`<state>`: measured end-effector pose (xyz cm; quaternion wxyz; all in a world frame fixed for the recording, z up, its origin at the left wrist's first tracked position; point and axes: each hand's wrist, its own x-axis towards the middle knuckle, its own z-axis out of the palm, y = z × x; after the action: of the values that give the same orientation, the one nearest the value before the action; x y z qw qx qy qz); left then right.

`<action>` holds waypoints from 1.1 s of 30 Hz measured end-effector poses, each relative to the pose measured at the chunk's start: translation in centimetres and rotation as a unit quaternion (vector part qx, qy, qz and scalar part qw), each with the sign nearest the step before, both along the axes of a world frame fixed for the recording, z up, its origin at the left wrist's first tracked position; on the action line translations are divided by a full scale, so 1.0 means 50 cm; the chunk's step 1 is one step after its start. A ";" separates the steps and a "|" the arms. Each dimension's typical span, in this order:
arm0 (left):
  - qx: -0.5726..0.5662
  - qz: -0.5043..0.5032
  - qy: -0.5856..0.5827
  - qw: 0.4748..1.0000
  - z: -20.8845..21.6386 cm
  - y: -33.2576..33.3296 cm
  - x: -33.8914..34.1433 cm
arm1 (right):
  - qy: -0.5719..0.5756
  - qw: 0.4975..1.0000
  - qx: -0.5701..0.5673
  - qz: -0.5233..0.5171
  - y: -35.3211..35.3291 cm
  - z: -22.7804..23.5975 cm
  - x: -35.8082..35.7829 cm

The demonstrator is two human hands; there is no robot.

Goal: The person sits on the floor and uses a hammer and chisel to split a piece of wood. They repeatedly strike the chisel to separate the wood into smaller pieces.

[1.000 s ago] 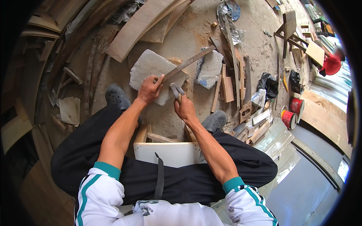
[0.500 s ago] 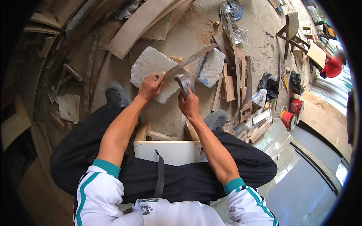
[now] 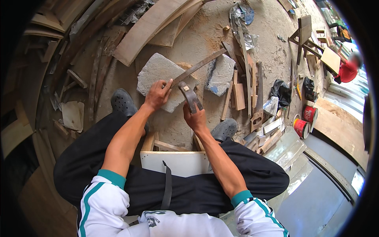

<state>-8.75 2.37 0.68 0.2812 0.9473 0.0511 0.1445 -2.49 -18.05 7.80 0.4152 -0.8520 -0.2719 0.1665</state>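
A long, narrow wooden strip (image 3: 201,65) lies slanting across a pale concrete block (image 3: 156,71), its far end reaching toward a second, smaller block (image 3: 222,75). Fingers bent, my left hand (image 3: 158,96) grips the strip's near end over the larger block. My right hand (image 3: 195,119) is closed around a hammer (image 3: 190,96) with a dark, curved head. That hammer is held just above the near part of the strip, to the right of my left hand; most of its handle is hidden by my right hand.
Between my knees stands a white-fronted wooden box (image 3: 173,164). Right of the blocks lie wood offcuts (image 3: 239,96) and a handsaw (image 3: 257,118). Red cans (image 3: 301,127) and black plastic bags (image 3: 281,93) are farther right. Curved boards (image 3: 148,29) lie ahead; a person in red (image 3: 347,71) is far right.
The hammer has shifted slightly left and nearer to me, and its head is turned differently. My left hand and the wooden strip have barely moved.
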 end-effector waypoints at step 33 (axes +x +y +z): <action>0.002 -0.014 0.014 1.000 0.004 0.033 0.017 | 0.015 0.997 -0.021 -0.072 0.037 0.015 -0.008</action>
<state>-7.91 4.00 0.86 0.2806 0.9504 0.0415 0.1277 -2.91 -16.20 8.53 0.4121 -0.8752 -0.2003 0.1551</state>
